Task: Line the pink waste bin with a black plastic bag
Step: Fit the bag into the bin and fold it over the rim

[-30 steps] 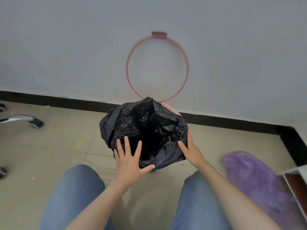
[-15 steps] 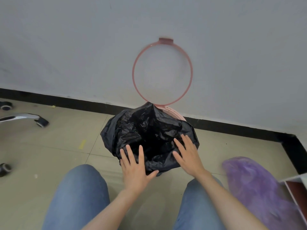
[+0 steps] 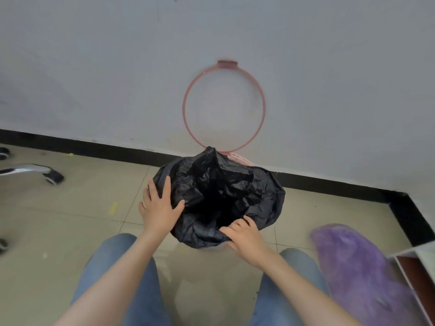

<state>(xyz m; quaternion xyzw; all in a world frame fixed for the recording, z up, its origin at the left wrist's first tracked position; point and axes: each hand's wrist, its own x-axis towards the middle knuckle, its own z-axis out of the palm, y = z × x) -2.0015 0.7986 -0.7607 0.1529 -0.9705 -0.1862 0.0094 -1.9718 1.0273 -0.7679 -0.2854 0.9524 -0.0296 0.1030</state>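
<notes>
A black plastic bag [image 3: 226, 182] is draped over the pink waste bin [image 3: 238, 158], which shows only as a sliver of pink rim at the back, by the wall. The bag's mouth gapes open and crumpled, dark inside. The bin's pink ring [image 3: 185, 109] is flipped up and leans against the grey wall. My left hand [image 3: 160, 208] clasps the bag's left side, fingers outside and thumb over the edge. My right hand [image 3: 244, 238] has curled fingers pinching the near edge of the bag.
A purple plastic bag [image 3: 353, 267] lies on the floor to the right, beside a white box [image 3: 421, 252]. A chair's chrome leg with castors [image 3: 37, 170] is at the left. My knees in jeans flank the bin. A black skirting board [image 3: 94, 149] runs along the wall.
My left hand slid from the bag's near edge up around its left side. My right hand came from the right side to the near edge and curled onto the plastic.
</notes>
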